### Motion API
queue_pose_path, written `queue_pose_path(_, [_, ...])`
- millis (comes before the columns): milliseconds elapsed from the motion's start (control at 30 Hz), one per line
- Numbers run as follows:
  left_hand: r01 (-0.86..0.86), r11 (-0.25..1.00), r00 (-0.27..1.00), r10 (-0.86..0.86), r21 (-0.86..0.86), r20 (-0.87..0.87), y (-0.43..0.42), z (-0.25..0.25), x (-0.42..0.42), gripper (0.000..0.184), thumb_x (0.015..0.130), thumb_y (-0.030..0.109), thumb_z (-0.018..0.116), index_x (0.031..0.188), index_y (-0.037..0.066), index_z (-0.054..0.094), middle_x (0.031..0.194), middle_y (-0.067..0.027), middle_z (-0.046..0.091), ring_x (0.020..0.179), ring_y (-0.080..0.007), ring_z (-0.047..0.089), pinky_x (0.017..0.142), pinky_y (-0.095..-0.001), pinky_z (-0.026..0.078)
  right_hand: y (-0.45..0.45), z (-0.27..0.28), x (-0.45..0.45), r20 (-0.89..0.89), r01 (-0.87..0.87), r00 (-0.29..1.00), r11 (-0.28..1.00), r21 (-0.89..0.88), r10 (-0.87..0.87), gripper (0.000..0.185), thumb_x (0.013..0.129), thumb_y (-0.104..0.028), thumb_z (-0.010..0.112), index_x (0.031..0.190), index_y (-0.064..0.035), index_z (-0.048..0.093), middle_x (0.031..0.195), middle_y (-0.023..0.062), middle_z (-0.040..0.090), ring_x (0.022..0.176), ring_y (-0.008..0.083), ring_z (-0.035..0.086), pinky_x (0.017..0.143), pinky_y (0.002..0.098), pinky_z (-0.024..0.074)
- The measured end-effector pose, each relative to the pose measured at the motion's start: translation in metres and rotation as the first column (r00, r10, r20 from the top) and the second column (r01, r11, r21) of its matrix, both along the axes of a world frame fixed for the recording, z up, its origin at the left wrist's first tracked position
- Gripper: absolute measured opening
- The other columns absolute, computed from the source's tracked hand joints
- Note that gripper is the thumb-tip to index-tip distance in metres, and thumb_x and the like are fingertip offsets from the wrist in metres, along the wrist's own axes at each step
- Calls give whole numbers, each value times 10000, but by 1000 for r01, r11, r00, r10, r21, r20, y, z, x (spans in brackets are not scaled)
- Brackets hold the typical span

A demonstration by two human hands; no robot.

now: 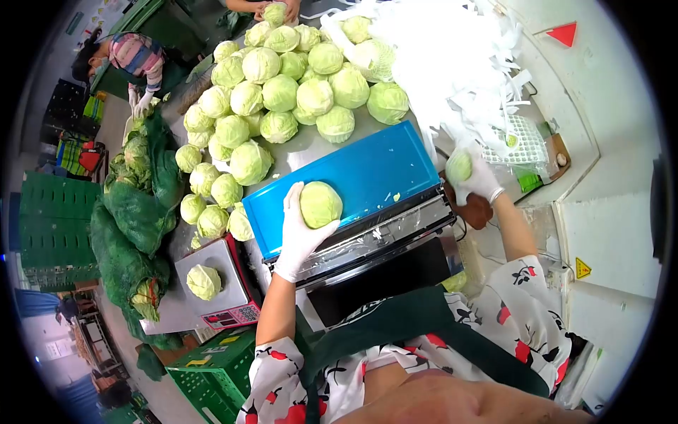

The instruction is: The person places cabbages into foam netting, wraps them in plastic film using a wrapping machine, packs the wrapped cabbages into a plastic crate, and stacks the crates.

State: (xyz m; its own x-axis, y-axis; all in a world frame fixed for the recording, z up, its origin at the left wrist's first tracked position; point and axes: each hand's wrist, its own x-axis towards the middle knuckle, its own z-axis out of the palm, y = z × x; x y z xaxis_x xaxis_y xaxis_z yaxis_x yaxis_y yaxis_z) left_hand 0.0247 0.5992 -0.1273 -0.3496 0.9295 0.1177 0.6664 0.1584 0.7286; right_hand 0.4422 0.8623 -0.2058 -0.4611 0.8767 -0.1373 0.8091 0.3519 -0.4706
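Observation:
My left hand [300, 237], in a white glove, is closed round the side of a pale green cabbage [321, 205] over the blue tray [374, 159]. The tray sits on top of a wrapping machine [378, 237] with clear film along its front. To the right of the tray, my gloved right hand [482, 178] is closed on another cabbage [459, 166], slightly blurred and partly covered by the fingers. White foam net sleeves [445, 71] are heaped just beyond that hand.
Many cabbages [279, 92] are piled behind the tray. One cabbage [204, 282] rests on a red scale [236, 314]. Green crates [215, 364] and green mesh sacks [134, 233] stand left. A person in a striped top [138, 56] bends over there; another person's hands [272, 8] hold a cabbage.

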Motion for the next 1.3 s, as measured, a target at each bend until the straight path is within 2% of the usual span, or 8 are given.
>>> queue_pose_path(333, [-236,970,971,233,53,56,-9,-14,30,1095,647,257,909,1507,13,277,1390,-233,421,1292,-384,457,1119,-460,386,51,56,-53,415,-57,900,979,-193,134,803,775,-269,765,1454,-4,427,1245,227,618,1157,360,596,959,436,494])
queue_pose_path(433, [-286,958,932,270,32,244,-15,-16,37,1056,674,238,888,1508,10,281,1383,-232,435,1281,-376,475,1117,-460,392,87,64,-84,137,-70,990,904,421,13,670,829,-253,712,1409,-14,476,1221,205,626,1173,354,577,905,434,517])
queue_pose_path(667, [-401,915,-111,-99,47,989,-18,-11,17,681,927,440,607,1458,48,437,1399,-161,544,1277,-258,557,1096,-452,437,200,53,-163,328,-244,943,551,798,-58,599,825,-128,632,1414,-127,521,1396,178,542,1331,363,465,1061,454,412])
queue_pose_path(767, [-455,891,-90,-40,-6,995,-22,-10,10,675,916,396,641,1458,52,434,1399,-158,544,1280,-271,552,1095,-440,437,228,53,-160,409,-332,912,642,691,32,548,827,-139,626,1371,-172,571,1386,161,565,1300,365,502,1039,445,429])
queue_pose_path(967, [-307,943,934,272,132,232,-12,-1,19,946,681,261,887,1458,46,391,1398,-184,506,1285,-346,512,1079,-436,450,197,108,-164,176,-165,984,410,897,9,348,950,-273,584,1284,-190,638,1245,139,640,1119,304,613,916,457,500])
queue_pose_path(1067, [-109,989,941,136,103,-311,-5,-4,24,1053,604,314,925,1465,60,374,1439,-215,448,1312,-384,469,1101,-452,422,187,146,-138,7,-19,999,341,940,37,330,958,-230,598,1273,-146,649,1194,162,658,1074,304,629,899,435,511])
queue_pose_path(1167, [-111,986,956,140,124,-256,-6,8,31,977,649,271,892,1453,29,391,1423,-209,463,1334,-369,450,1098,-445,402,137,215,-116,-496,392,841,387,835,218,306,949,-98,591,1245,-48,649,1146,156,669,1007,256,644,892,383,508])
queue_pose_path(1300, [-217,896,958,272,388,-92,-19,13,35,690,769,150,794,1381,22,501,1348,-194,552,1277,-351,521,1068,-422,426,12,226,-107,-769,264,614,872,413,179,328,1014,-185,553,1284,-1,582,1156,87,646,1038,200,601,871,320,486])
